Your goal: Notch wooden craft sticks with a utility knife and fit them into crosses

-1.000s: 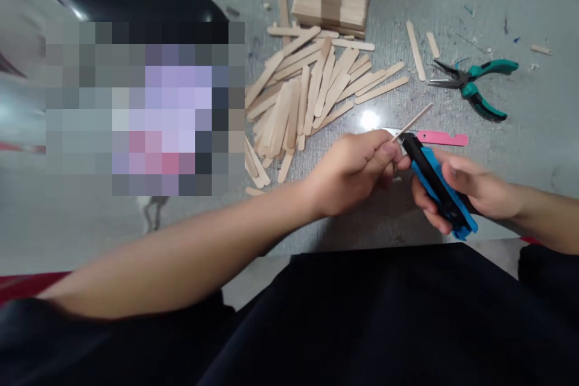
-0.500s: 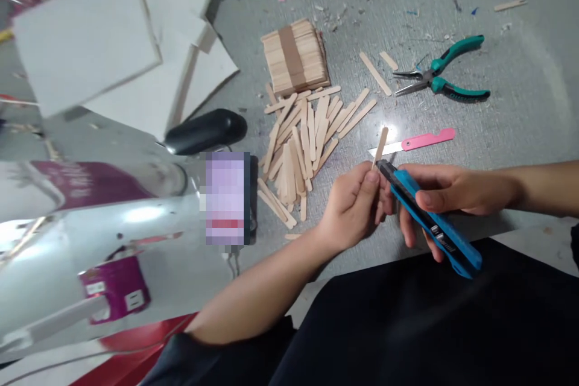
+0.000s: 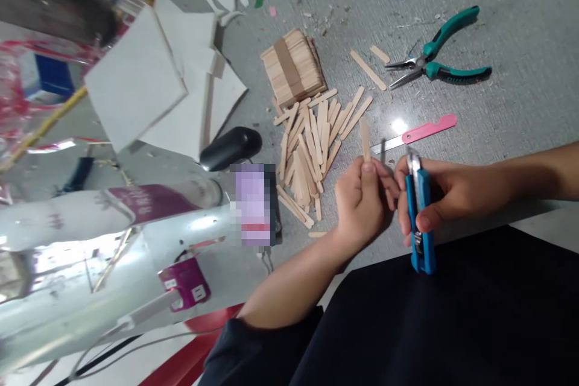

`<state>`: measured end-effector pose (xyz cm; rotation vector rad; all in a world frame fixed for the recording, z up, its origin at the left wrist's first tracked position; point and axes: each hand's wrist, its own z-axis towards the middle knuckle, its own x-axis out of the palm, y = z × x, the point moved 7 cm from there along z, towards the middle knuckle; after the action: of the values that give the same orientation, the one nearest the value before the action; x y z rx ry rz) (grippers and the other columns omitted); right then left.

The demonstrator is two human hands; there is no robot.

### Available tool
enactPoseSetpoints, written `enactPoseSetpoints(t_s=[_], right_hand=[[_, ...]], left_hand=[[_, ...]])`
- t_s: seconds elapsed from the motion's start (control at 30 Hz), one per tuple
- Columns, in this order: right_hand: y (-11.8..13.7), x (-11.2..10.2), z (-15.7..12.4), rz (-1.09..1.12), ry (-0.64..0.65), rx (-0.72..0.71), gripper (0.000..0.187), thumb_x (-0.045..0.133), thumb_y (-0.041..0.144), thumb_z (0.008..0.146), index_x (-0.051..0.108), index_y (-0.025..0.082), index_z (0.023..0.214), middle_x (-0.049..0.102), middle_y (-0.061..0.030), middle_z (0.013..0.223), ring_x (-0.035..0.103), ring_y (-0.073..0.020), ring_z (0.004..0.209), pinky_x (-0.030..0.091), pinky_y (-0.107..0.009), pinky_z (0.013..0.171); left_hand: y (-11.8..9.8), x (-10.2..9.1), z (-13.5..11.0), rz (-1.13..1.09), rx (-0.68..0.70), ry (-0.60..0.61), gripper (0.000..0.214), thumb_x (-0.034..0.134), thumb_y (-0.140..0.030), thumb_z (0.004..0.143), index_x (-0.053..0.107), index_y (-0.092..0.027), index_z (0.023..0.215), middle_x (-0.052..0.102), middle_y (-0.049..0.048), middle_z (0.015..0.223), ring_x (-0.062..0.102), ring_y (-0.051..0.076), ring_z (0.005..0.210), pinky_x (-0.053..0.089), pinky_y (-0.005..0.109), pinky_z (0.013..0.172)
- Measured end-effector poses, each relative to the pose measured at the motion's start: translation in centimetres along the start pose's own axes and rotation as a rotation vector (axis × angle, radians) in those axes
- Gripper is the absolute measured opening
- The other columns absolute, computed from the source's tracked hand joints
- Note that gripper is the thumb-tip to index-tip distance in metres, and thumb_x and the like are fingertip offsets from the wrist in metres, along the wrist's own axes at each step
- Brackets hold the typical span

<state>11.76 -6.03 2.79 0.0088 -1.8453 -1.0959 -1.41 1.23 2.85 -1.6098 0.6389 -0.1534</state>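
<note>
My left hand (image 3: 364,199) is closed round a wooden craft stick (image 3: 364,139), which stands nearly upright out of the top of the fist. My right hand (image 3: 441,193) grips a blue utility knife (image 3: 418,217), held upright with its blade end just right of the stick and close to my left fingers. Both hands hover above the grey floor (image 3: 520,102), over my dark-clothed lap (image 3: 429,313).
A loose pile of craft sticks (image 3: 312,139) lies beside a banded bundle of sticks (image 3: 293,66). Teal-handled pliers (image 3: 441,60) and a pink-handled blade (image 3: 423,131) lie to the right. White cardboard pieces (image 3: 149,84), a black object (image 3: 230,148) and shiny plastic packaging (image 3: 104,241) fill the left.
The view has swung left and up. My left hand turned the stick from slanting right to nearly upright. My right hand turned the knife from a slant to upright.
</note>
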Motion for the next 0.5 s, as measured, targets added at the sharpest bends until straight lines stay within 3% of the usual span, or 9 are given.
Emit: enactPoseSetpoints(t_s=[0.13,0.27,0.4,0.5], right_hand=[[-0.1,0.2,-0.1,0.048,-0.010,0.014,0.051,0.094,0.051,0.102,0.051,0.025,0.115,0.080,0.0005,0.104,0.085,-0.0184,0.089,0.072,-0.033,0.077],[-0.2,0.5,-0.4,0.020,-0.009,0.010,0.053,0.079,0.070,0.108,0.052,0.026,0.120,0.073,0.0036,0.097,0.078,-0.0140,0.074,0.070,-0.030,0.069],[0.6,0.0,-0.5,-0.155,-0.079,-0.050,0.053,0.054,0.079,0.116,0.050,0.026,0.114,0.060,0.0080,0.083,0.060,-0.0093,0.054,0.052,-0.023,0.050],[3.3,-0.6,-0.7,-0.462,-0.150,-0.196,0.052,0.048,0.074,0.120,0.058,0.024,0.115,0.055,0.0064,0.081,0.053,-0.0104,0.060,0.047,-0.024,0.055]], left_hand=[[0.3,0.5,0.2,-0.127,-0.057,0.020,0.056,0.054,-0.076,0.117,0.058,-0.027,0.090,0.066,-0.0050,0.055,0.055,0.012,0.040,0.043,0.027,0.043],[0.0,0.7,0.1,-0.162,-0.026,0.017,0.059,0.057,-0.077,0.115,0.058,-0.027,0.085,0.067,-0.0042,0.057,0.058,0.012,0.044,0.048,0.028,0.046],[-0.5,1.1,-0.1,-0.217,-0.012,0.077,0.061,0.059,-0.073,0.116,0.057,-0.026,0.077,0.062,-0.0042,0.055,0.054,0.012,0.046,0.047,0.029,0.048],[-0.6,0.9,0.2,-0.235,0.002,0.145,0.060,0.068,-0.069,0.113,0.061,-0.025,0.073,0.059,-0.0029,0.054,0.055,0.013,0.049,0.049,0.030,0.052]])
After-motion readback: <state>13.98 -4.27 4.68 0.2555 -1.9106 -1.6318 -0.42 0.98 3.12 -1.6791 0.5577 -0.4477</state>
